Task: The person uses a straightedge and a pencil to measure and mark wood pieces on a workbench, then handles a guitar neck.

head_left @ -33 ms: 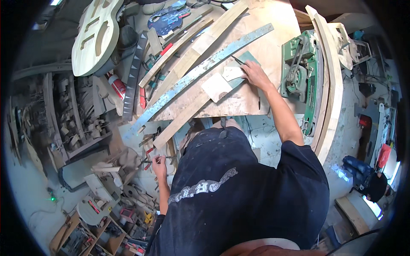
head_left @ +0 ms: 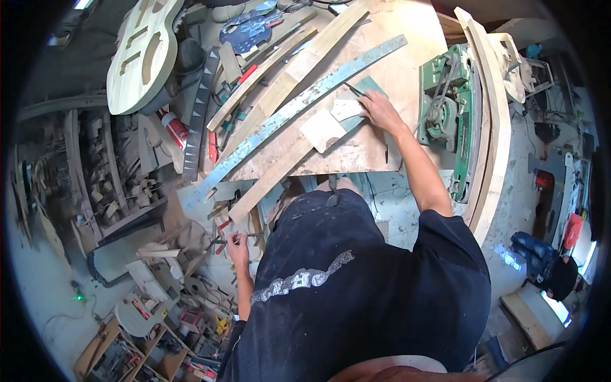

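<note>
At the workbench, my right hand (head_left: 382,111) has its fingers curled round a dark pencil-like stick (head_left: 352,89), whose far end points up and left. Beneath its fingertips lie a white curved template (head_left: 345,110) and a green board (head_left: 368,84). A pale squarish piece with a brown half-round mark (head_left: 321,130) sits beside them on a long wooden strip (head_left: 270,184) that overhangs the bench edge. Low at my left side, my left hand (head_left: 238,247) pinches a thin dark bar (head_left: 254,235); what it belongs to is too small to make out.
A long worn blue straightedge (head_left: 305,102) and wooden strips cross the bench (head_left: 401,153). A green machine (head_left: 439,108) stands at the right beside long curved boards (head_left: 493,127). A guitar body (head_left: 143,57) lies far left; scrap-wood racks (head_left: 108,172) stand below. Someone (head_left: 541,261) is at the far right.
</note>
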`<state>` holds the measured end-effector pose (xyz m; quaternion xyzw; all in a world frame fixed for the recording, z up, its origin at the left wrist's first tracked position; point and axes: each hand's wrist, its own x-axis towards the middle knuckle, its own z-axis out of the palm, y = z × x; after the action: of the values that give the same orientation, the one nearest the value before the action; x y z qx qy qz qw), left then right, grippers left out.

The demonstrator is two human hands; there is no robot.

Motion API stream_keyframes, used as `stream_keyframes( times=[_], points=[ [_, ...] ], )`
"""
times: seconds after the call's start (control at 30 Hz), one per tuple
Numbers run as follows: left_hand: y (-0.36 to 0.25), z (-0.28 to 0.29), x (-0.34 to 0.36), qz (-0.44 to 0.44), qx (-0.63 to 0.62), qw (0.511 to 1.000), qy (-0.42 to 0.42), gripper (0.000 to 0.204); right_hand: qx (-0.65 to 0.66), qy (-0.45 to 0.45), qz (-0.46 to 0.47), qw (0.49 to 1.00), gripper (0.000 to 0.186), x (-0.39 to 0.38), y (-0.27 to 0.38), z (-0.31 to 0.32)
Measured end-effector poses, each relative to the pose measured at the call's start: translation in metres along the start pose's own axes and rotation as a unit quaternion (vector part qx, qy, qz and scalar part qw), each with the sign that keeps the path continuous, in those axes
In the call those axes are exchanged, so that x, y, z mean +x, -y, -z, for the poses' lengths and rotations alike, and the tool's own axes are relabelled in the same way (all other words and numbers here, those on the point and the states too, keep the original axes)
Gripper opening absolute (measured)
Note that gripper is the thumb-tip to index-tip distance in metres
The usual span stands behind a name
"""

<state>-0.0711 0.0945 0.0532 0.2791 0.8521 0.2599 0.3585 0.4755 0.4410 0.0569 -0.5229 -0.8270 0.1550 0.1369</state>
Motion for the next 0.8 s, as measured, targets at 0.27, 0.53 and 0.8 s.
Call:
stream_keyframes(
  times=[0.27,0.53,0.8],
  points=[
    [-0.001,0.005,-0.009,0.014,0.019,1.0,0.007,0.044,-0.011,0.01,-0.016,1.0,0.037,-0.003,-0.002,-0.006],
    [0.013,0.01,-0.01,0.026,0.009,0.999,0.021,0.044,-0.025,0.008,-0.009,1.0,0.034,-0.001,0.0,-0.006],
    [0.004,0.007,-0.009,0.024,0.033,0.998,0.04,0.049,-0.028,0.018,-0.013,0.999,0.029,-0.001,0.003,-0.001]
  ],
)
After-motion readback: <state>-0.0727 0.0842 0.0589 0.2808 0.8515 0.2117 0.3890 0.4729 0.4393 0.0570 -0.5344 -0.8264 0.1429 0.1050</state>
